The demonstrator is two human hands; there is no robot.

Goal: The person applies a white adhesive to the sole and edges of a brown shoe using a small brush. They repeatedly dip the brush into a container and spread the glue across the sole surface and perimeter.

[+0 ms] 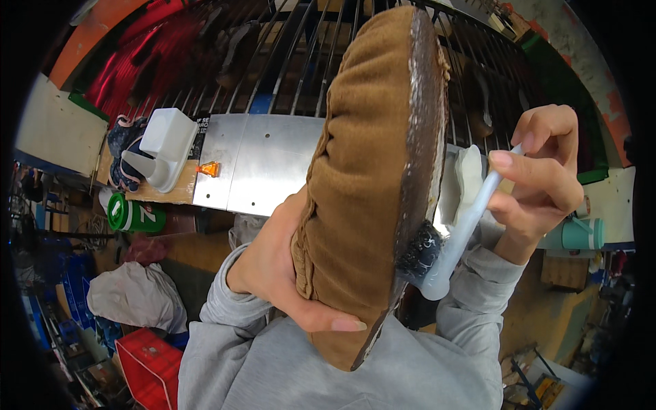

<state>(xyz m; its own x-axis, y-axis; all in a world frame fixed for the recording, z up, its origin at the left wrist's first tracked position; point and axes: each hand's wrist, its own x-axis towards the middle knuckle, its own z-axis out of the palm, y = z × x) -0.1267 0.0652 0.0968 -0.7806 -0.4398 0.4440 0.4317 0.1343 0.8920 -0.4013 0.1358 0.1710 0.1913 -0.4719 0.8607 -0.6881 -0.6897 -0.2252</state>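
Note:
My left hand (277, 263) grips a brown suede shoe (359, 171) from its left side, thumb across the near end. The shoe stands lengthwise before me, its gathered upper turned to the left and its dark sole edge, with whitish marks, facing right. In my right hand (547, 174), a brush with a whitish plastic handle (468, 225) is pinched between thumb and fingers. Its dark bristles (420, 249) press against the sole edge near the shoe's near end. The underside of the sole is mostly hidden.
Beyond the metal plate (273, 164) runs a rack of metal rods (294, 61) carrying dark shoes. A white container (167, 137) and a small orange object (208, 169) sit left. A green bucket (137, 213), white bag (140, 294) and red crate (150, 369) lie lower left; a teal jug (581, 234) stands right.

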